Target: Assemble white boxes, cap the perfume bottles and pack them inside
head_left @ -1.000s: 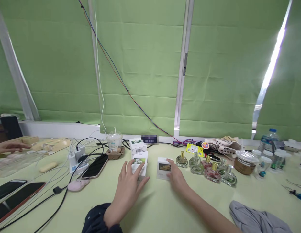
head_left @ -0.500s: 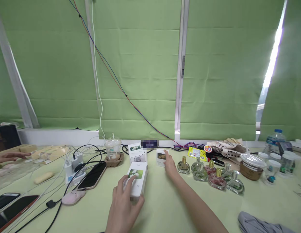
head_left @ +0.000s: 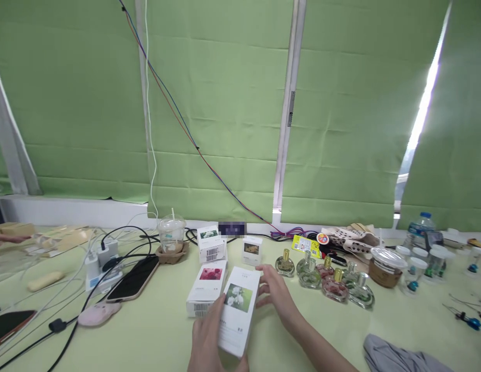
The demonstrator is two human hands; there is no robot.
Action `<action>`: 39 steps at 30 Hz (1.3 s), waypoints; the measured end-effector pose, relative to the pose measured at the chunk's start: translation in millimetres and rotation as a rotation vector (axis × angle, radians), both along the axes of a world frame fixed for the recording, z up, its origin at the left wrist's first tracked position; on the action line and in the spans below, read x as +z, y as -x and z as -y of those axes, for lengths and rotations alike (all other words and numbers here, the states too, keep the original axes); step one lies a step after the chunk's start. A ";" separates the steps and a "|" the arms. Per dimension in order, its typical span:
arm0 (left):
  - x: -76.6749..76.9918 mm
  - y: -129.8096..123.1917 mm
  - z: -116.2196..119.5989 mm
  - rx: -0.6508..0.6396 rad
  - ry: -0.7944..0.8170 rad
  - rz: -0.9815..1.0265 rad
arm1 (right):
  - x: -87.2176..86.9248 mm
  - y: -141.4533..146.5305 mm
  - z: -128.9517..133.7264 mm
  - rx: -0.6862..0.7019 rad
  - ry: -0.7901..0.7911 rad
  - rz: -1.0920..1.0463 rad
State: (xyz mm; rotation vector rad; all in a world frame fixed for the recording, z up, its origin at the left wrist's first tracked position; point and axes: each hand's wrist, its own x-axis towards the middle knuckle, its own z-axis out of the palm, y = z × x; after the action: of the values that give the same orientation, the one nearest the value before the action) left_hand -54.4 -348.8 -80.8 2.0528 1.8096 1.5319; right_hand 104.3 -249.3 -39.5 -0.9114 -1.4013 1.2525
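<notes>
My left hand (head_left: 209,338) is closed around the lower left part of a white box (head_left: 237,310) with a white-flower picture, which is tilted up off the table. At that box's right edge are the fingertips of my right hand (head_left: 277,297); its fingers are apart and its thumb is hidden. Left of the held box lies a white box with a red-flower picture (head_left: 207,289). Behind that, another white box with a white flower (head_left: 210,248) rests on something white. A small white box with a yellowish picture (head_left: 252,252) stands farther back.
Several glass perfume bottles (head_left: 334,287) stand to the right, near a lidded brown tub (head_left: 386,268) and small clear jars (head_left: 415,274). Grey cloth (head_left: 403,356) lies at the front right. On the left are a phone (head_left: 135,279), cables, a plastic cup (head_left: 171,232) and another person's hand (head_left: 10,238).
My left hand has raised the white-flower box and moved it right, revealing the red-flower box. My right hand has left the small box and come to the raised box's edge. The view has shifted slightly.
</notes>
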 end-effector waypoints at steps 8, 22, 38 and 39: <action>-8.3 -21.1 4.7 -0.249 0.162 0.333 | -7.3 -29.6 33.8 0.167 0.011 -0.144; 23.1 -18.1 13.7 -0.325 0.114 0.536 | -5.4 -27.3 51.9 0.231 -0.082 -0.113; 33.2 -11.5 11.1 -0.301 0.263 0.790 | -21.3 -21.5 45.3 0.113 0.075 -0.163; 34.1 -10.1 11.0 -0.317 0.285 0.777 | -21.4 -21.4 45.3 0.107 0.077 -0.167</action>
State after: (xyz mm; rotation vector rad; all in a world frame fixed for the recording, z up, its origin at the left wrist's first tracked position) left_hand -44.3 -359.8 -46.7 1.2633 1.2410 1.5480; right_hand 125.7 -294.7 -60.9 -0.7720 -1.2907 1.4382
